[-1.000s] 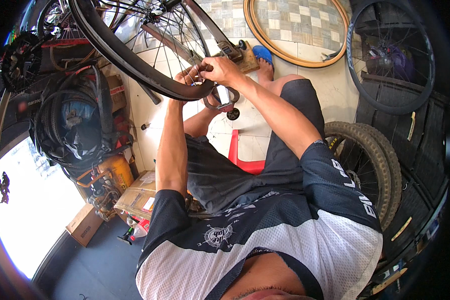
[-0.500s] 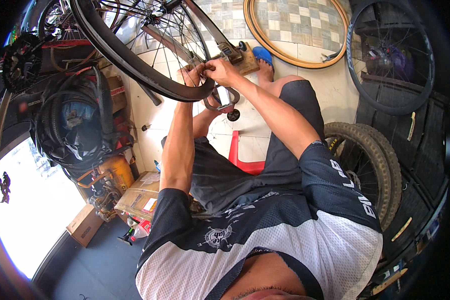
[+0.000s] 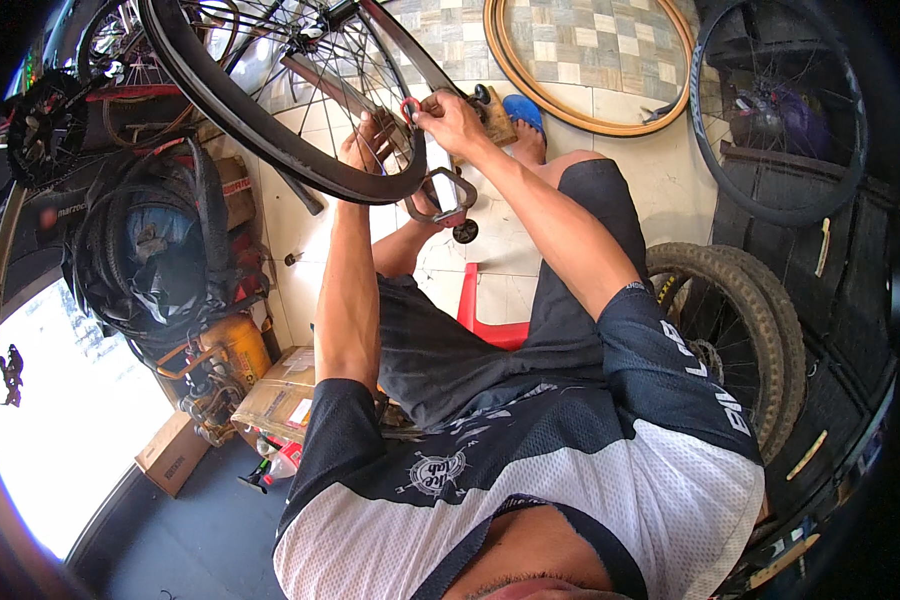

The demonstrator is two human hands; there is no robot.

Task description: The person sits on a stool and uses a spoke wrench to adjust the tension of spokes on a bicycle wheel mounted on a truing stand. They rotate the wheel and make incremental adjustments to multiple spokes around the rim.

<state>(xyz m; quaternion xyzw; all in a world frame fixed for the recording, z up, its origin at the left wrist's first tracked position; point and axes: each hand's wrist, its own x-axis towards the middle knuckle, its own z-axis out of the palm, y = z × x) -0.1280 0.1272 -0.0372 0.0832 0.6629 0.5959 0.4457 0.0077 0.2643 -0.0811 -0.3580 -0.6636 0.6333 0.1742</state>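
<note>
- Pinching a small red tool [image 3: 410, 107] between thumb and forefinger, the right grip [image 3: 452, 122] is closed on it, just beside the wheel's rim.
- The left grip [image 3: 365, 142], left of the right one, has its fingers bent among the spokes [image 3: 308, 112]; whether they are together or clamped on one cannot be told.
- Both forearms reach up and away from the body; the right slants in leftward, while the left rises nearly straight, its wrist crossed by the tire.
- The black-tired wheel [image 3: 245, 130] curves around the left grip and spreads up and left of both.
- Just below the right grip is the stand's metal caliper [image 3: 440, 195]; a wooden base [image 3: 498, 122] lies close to its right.
- Farther right are a sandalled foot [image 3: 523, 108], pale floor tiles [image 3: 625, 185] and tan tires [image 3: 610, 128].
</note>
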